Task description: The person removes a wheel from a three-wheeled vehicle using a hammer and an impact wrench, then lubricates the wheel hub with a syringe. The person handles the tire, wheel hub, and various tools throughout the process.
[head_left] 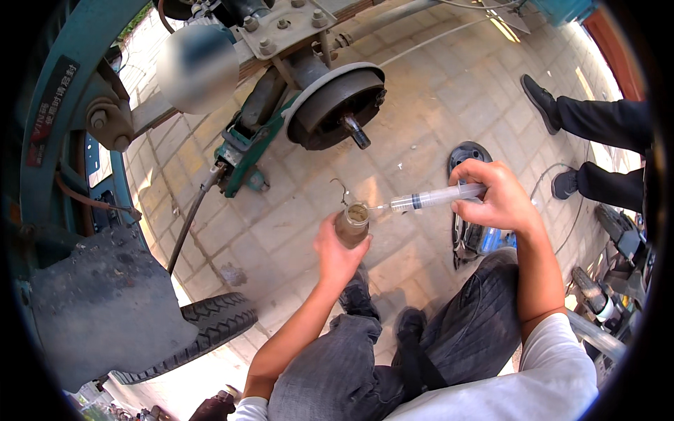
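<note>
My left hand is wrapped round a small brownish bottle and holds it tilted, its open mouth facing up. Something tan shows inside the rim. My right hand grips a clear plastic syringe near its plunger end, thumb below and fingers above. The syringe lies almost level, with a dark plunger seal inside the barrel. Its thin tip points left and reaches the bottle's rim; whether it goes inside I cannot tell. Beyond my hands hangs a round brake drum or hub with a shaft sticking out.
A green jack with a long handle stands under the axle. At left are a mud flap and a tyre. A black and blue tool lies on the paving by my knee. Another person's legs are at right.
</note>
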`<action>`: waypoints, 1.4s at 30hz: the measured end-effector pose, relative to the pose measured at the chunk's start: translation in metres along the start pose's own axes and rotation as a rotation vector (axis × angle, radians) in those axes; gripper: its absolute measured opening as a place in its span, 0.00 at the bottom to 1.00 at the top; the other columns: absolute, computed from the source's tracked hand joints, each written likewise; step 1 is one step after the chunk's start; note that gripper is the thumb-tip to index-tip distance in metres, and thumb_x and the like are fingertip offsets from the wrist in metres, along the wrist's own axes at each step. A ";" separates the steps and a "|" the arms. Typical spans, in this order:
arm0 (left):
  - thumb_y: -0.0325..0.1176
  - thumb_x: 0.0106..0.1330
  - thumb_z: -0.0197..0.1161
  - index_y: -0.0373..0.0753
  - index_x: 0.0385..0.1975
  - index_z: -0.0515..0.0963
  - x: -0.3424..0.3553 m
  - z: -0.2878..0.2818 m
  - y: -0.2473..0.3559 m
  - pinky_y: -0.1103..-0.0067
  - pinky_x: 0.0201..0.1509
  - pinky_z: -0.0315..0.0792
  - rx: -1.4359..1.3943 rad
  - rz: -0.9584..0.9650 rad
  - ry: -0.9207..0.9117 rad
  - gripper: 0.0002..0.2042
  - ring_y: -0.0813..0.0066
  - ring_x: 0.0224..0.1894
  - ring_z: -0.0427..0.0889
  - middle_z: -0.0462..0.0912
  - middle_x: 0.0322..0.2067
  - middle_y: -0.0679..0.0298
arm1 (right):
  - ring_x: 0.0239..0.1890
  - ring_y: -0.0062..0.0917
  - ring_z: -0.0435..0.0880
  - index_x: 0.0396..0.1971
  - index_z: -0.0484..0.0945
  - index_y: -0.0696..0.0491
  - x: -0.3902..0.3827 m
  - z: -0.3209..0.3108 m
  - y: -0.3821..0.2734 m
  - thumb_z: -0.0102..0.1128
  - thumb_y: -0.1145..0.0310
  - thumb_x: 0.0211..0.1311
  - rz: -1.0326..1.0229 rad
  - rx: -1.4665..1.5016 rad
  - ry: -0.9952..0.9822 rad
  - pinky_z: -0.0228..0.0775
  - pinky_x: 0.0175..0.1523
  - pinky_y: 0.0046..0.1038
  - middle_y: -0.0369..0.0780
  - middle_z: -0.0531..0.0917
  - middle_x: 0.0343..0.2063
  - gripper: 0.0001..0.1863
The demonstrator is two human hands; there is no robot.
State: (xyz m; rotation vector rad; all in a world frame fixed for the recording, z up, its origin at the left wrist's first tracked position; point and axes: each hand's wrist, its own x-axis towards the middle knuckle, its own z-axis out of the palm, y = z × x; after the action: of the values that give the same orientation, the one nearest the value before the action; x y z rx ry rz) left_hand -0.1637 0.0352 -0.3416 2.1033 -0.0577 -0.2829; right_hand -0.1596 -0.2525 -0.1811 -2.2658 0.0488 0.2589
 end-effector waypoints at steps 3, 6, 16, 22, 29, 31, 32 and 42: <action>0.38 0.45 0.79 0.30 0.56 0.67 -0.001 -0.002 -0.001 0.64 0.58 0.71 0.063 0.014 -0.002 0.38 0.53 0.52 0.78 0.79 0.48 0.49 | 0.16 0.19 0.66 0.34 0.80 0.54 -0.002 -0.001 0.000 0.67 0.71 0.43 -0.008 -0.021 0.001 0.57 0.23 0.27 0.34 0.66 0.12 0.14; 0.38 0.46 0.79 0.29 0.56 0.66 -0.001 -0.001 0.000 0.65 0.59 0.71 0.136 0.035 0.002 0.39 0.53 0.52 0.79 0.79 0.48 0.48 | 0.16 0.19 0.67 0.34 0.80 0.55 -0.005 -0.001 0.000 0.67 0.71 0.43 0.011 0.018 0.008 0.58 0.24 0.26 0.35 0.67 0.12 0.14; 0.37 0.45 0.79 0.30 0.54 0.69 -0.001 0.002 0.005 0.65 0.57 0.73 -0.010 -0.008 -0.020 0.36 0.52 0.52 0.80 0.79 0.49 0.47 | 0.18 0.13 0.67 0.34 0.78 0.58 -0.007 0.000 0.009 0.68 0.71 0.46 0.022 0.131 0.224 0.56 0.22 0.22 0.31 0.72 0.16 0.14; 0.37 0.46 0.79 0.29 0.55 0.69 -0.004 -0.004 0.006 0.66 0.58 0.73 -0.035 -0.055 -0.024 0.37 0.54 0.53 0.80 0.79 0.49 0.47 | 0.17 0.15 0.65 0.36 0.78 0.56 -0.002 0.013 -0.001 0.70 0.71 0.47 -0.014 0.077 0.326 0.56 0.23 0.23 0.32 0.69 0.14 0.15; 0.39 0.47 0.78 0.28 0.54 0.68 -0.010 -0.004 0.007 0.65 0.59 0.71 -0.014 -0.018 0.055 0.36 0.52 0.53 0.78 0.77 0.50 0.46 | 0.15 0.23 0.68 0.36 0.78 0.55 0.005 0.019 -0.008 0.69 0.70 0.47 -0.080 -0.038 0.356 0.59 0.23 0.27 0.37 0.70 0.14 0.15; 0.38 0.48 0.78 0.28 0.54 0.68 -0.011 -0.010 0.007 0.65 0.58 0.71 -0.021 0.010 0.092 0.36 0.52 0.52 0.78 0.77 0.49 0.46 | 0.15 0.27 0.70 0.36 0.78 0.55 0.013 0.027 -0.015 0.69 0.70 0.46 -0.155 -0.093 0.400 0.62 0.23 0.29 0.40 0.73 0.16 0.15; 0.38 0.48 0.78 0.28 0.54 0.68 -0.013 -0.014 0.004 0.65 0.58 0.71 -0.015 0.020 0.118 0.36 0.52 0.52 0.78 0.77 0.49 0.47 | 0.15 0.29 0.72 0.36 0.78 0.54 0.016 0.032 -0.021 0.69 0.70 0.46 -0.199 -0.121 0.419 0.63 0.24 0.30 0.41 0.75 0.16 0.15; 0.40 0.50 0.75 0.38 0.59 0.65 -0.066 -0.084 0.012 0.63 0.65 0.57 0.187 0.025 0.251 0.37 0.56 0.59 0.72 0.73 0.54 0.55 | 0.20 0.37 0.70 0.36 0.74 0.58 0.045 0.101 -0.083 0.63 0.74 0.49 -0.222 0.055 0.341 0.62 0.28 0.36 0.48 0.72 0.18 0.13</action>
State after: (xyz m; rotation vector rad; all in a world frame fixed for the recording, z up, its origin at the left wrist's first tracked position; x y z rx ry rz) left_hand -0.2085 0.1096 -0.2775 2.3064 0.0405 0.0036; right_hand -0.1229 -0.1195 -0.1918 -2.2141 -0.0171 -0.2446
